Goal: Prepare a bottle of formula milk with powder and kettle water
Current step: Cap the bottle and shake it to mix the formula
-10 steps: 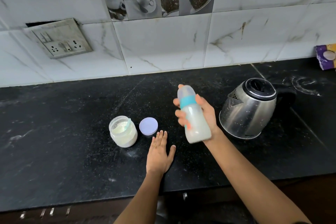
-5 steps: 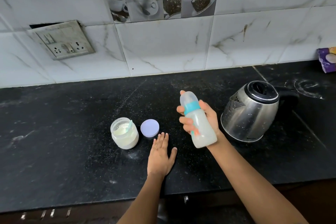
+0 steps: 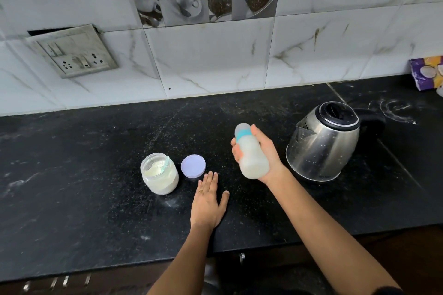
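The right hand (image 3: 267, 154) grips a baby bottle (image 3: 254, 163) in the air above the black tabletop (image 3: 84, 175), between the kettle (image 3: 323, 143) and a flat lilac lid (image 3: 193, 169). Its fingers are curled round the bottle's left side and its thumb lies over the top near the teal ring. The bottle is capped and cloudy white with milky liquid. Its long axis is tilted rather than upright. The capped top points up and away towards the wall and a little to the left, while the broad base faces down and towards the person, close to the wrist. The bottle's outline is a little blurred. The left hand (image 3: 208, 201) lies palm down on the tabletop with fingers straight and together and the thumb spread out to the right, holding nothing. A ring (image 3: 201, 191) sits on one finger, and the fingertips come just short of the lid. Left of the lid, and just beside it, stands an open glass jar (image 3: 159, 175) of white powder with a pale scoop (image 3: 166, 166) stuck in it. The steel kettle stands upright to the right of the bottle, its black lid closed, spout towards the bottle and handle away to the right. A socket plate (image 3: 74, 51) hangs crooked on the marbled wall tiles, and a purple packet (image 3: 426, 72) sits at the far right edge.
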